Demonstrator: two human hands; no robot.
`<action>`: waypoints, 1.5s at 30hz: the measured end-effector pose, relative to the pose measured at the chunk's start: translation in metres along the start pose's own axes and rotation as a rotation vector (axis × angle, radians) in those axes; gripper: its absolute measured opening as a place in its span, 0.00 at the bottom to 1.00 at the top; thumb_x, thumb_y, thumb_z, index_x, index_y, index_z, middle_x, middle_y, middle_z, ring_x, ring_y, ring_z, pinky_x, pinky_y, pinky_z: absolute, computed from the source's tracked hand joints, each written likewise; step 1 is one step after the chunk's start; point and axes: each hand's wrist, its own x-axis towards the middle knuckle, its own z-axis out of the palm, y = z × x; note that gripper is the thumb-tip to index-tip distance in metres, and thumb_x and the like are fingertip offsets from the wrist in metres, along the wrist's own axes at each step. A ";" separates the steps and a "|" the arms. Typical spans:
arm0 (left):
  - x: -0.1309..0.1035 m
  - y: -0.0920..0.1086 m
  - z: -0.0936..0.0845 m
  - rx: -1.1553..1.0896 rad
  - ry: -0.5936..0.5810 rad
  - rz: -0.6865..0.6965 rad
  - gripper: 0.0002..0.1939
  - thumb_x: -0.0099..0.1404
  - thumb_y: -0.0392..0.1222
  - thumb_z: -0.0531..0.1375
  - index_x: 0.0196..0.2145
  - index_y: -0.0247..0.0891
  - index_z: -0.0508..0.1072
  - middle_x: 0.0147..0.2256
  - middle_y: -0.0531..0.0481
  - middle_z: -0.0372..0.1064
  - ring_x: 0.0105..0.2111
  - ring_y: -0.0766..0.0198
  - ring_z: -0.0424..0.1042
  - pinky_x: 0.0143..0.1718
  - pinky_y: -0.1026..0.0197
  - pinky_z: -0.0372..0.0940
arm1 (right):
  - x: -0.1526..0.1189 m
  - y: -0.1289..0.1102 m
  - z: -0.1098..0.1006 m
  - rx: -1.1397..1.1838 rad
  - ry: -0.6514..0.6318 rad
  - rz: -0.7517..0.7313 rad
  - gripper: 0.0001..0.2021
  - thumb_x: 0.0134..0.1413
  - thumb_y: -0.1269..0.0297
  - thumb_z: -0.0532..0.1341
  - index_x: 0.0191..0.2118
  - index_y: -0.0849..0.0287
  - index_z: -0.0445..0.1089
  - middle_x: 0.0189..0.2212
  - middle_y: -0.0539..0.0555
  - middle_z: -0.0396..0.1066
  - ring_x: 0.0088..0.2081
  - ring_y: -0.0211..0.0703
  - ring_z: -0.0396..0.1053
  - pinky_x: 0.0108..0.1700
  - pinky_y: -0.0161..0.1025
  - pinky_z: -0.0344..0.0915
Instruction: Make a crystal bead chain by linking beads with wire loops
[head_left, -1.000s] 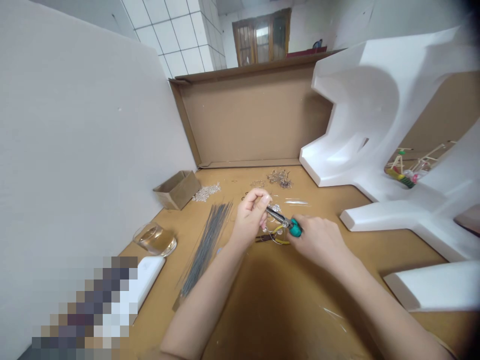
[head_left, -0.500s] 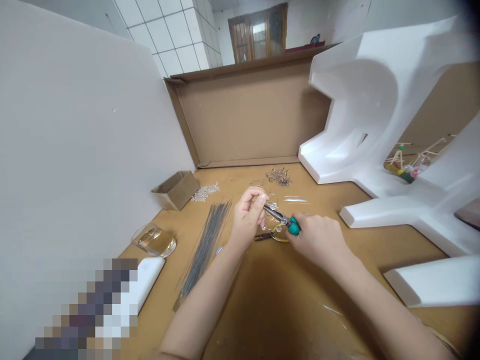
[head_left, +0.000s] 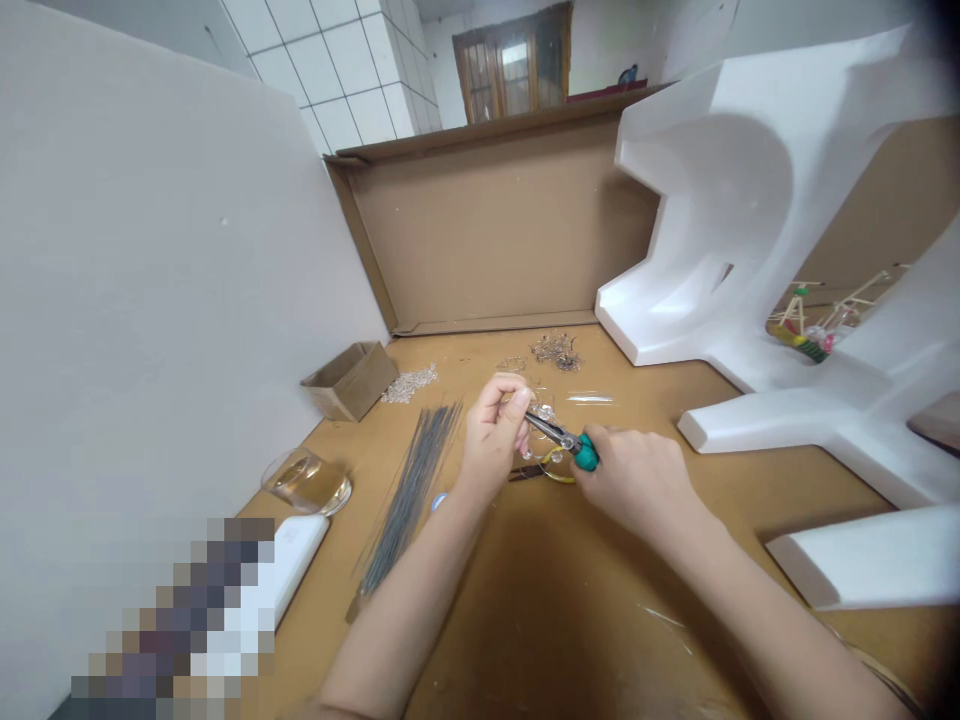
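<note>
My right hand (head_left: pixel 630 468) is closed round the green handles of the pliers (head_left: pixel 553 430), whose jaws point up and left to my other hand's fingertips. My left hand (head_left: pixel 495 425) pinches a thin wire strung with clear beads (head_left: pixel 546 412) at the pliers' tip; the exact grip is too small to make out. Below the beads, a second tool (head_left: pixel 559 468) with yellow handles and dark jaws lies on the table. A bundle of grey wires (head_left: pixel 411 495) lies left of my left hand.
Beyond my hands are a pile of small wire pieces (head_left: pixel 556 352) and loose clear beads (head_left: pixel 409 383). At left stand a small cardboard box (head_left: pixel 351 382), a glass of liquid (head_left: pixel 307 482) and a white object (head_left: pixel 301 545). White foam pieces (head_left: pixel 750 422) fill the right side.
The whole view has shifted very slightly. Both hands and the pliers keep nearly the same pose, with no visible change of grip.
</note>
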 end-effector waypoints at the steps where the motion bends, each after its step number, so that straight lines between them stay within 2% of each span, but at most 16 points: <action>1: 0.000 0.000 0.000 0.001 -0.002 0.007 0.09 0.63 0.46 0.56 0.32 0.38 0.63 0.28 0.57 0.58 0.13 0.82 0.51 0.12 0.73 0.56 | 0.000 0.000 0.000 0.000 0.000 0.000 0.11 0.49 0.59 0.51 0.28 0.56 0.68 0.24 0.54 0.73 0.26 0.47 0.71 0.23 0.37 0.39; 7: -0.003 -0.004 0.001 0.054 -0.007 0.145 0.07 0.65 0.44 0.54 0.33 0.38 0.63 0.36 0.55 0.56 0.14 0.84 0.53 0.14 0.73 0.57 | -0.001 -0.003 -0.002 -0.004 -0.018 -0.010 0.12 0.51 0.60 0.50 0.27 0.56 0.69 0.22 0.56 0.73 0.26 0.48 0.71 0.24 0.37 0.42; 13: -0.005 -0.010 0.000 0.143 -0.037 0.306 0.06 0.66 0.41 0.52 0.33 0.37 0.62 0.36 0.53 0.55 0.15 0.84 0.54 0.16 0.72 0.57 | -0.004 -0.002 -0.005 -0.008 -0.065 -0.034 0.13 0.50 0.60 0.50 0.29 0.55 0.71 0.23 0.57 0.73 0.27 0.50 0.72 0.24 0.38 0.45; 19: -0.006 -0.013 -0.002 0.090 -0.076 0.346 0.03 0.66 0.38 0.52 0.34 0.38 0.64 0.37 0.53 0.55 0.15 0.84 0.56 0.15 0.72 0.56 | -0.004 -0.001 -0.007 0.000 -0.112 -0.050 0.14 0.49 0.60 0.50 0.28 0.55 0.72 0.23 0.58 0.73 0.27 0.51 0.71 0.25 0.38 0.48; 22: -0.004 -0.009 0.001 0.016 -0.045 0.277 0.04 0.65 0.39 0.54 0.33 0.38 0.64 0.36 0.54 0.56 0.16 0.83 0.56 0.15 0.72 0.57 | -0.002 0.001 -0.007 0.015 -0.113 -0.044 0.14 0.50 0.60 0.50 0.29 0.56 0.71 0.24 0.57 0.73 0.28 0.50 0.71 0.26 0.38 0.50; 26: 0.003 0.001 0.001 -0.134 0.050 0.040 0.08 0.62 0.44 0.57 0.31 0.38 0.62 0.33 0.56 0.59 0.14 0.83 0.52 0.12 0.73 0.54 | 0.002 0.010 -0.007 -0.006 -0.061 -0.046 0.11 0.49 0.62 0.51 0.31 0.57 0.69 0.29 0.56 0.73 0.31 0.48 0.71 0.26 0.38 0.50; 31: 0.012 0.006 -0.007 -0.332 0.014 -0.199 0.14 0.56 0.46 0.63 0.29 0.37 0.61 0.32 0.58 0.62 0.11 0.85 0.47 0.09 0.75 0.45 | 0.005 0.023 -0.010 0.044 -0.029 0.016 0.08 0.48 0.62 0.53 0.29 0.55 0.67 0.26 0.54 0.73 0.28 0.48 0.70 0.27 0.38 0.50; 33: 0.012 0.006 -0.007 -0.368 -0.008 -0.252 0.15 0.55 0.47 0.63 0.29 0.37 0.61 0.31 0.58 0.62 0.11 0.85 0.46 0.09 0.75 0.43 | 0.006 0.024 -0.012 0.193 0.028 0.052 0.08 0.48 0.60 0.53 0.28 0.55 0.67 0.23 0.52 0.72 0.27 0.46 0.68 0.27 0.38 0.52; 35: 0.010 0.004 -0.006 -0.340 -0.046 -0.285 0.15 0.55 0.47 0.63 0.29 0.36 0.61 0.30 0.58 0.62 0.11 0.85 0.46 0.09 0.75 0.43 | 0.005 0.021 -0.014 0.466 0.074 0.059 0.09 0.49 0.59 0.54 0.27 0.55 0.68 0.22 0.51 0.70 0.26 0.43 0.66 0.28 0.37 0.55; 37: 0.006 0.002 -0.002 -0.249 -0.121 -0.312 0.14 0.57 0.47 0.62 0.30 0.36 0.62 0.24 0.59 0.61 0.11 0.82 0.47 0.10 0.74 0.46 | 0.004 0.018 -0.015 0.784 0.089 0.027 0.11 0.49 0.56 0.55 0.28 0.57 0.68 0.22 0.50 0.69 0.26 0.40 0.65 0.29 0.36 0.58; 39: 0.002 0.001 0.001 -0.144 -0.207 -0.337 0.13 0.59 0.47 0.60 0.30 0.36 0.62 0.17 0.62 0.55 0.11 0.79 0.48 0.11 0.74 0.49 | 0.003 0.014 -0.015 0.991 0.075 -0.014 0.13 0.48 0.53 0.57 0.28 0.58 0.68 0.22 0.49 0.68 0.25 0.39 0.63 0.30 0.36 0.59; 41: -0.001 0.000 0.005 -0.076 -0.262 -0.349 0.12 0.61 0.48 0.58 0.30 0.37 0.62 0.12 0.63 0.51 0.10 0.77 0.49 0.13 0.73 0.50 | 0.003 0.012 -0.014 1.030 0.080 -0.014 0.13 0.47 0.53 0.58 0.27 0.59 0.67 0.21 0.48 0.65 0.24 0.37 0.61 0.29 0.35 0.59; 45: -0.005 0.001 0.008 -0.059 -0.291 -0.358 0.11 0.62 0.48 0.56 0.31 0.37 0.61 0.11 0.63 0.52 0.10 0.77 0.49 0.13 0.73 0.52 | 0.004 0.012 -0.011 0.972 0.167 0.036 0.09 0.46 0.58 0.60 0.29 0.58 0.65 0.24 0.47 0.67 0.26 0.36 0.61 0.31 0.35 0.60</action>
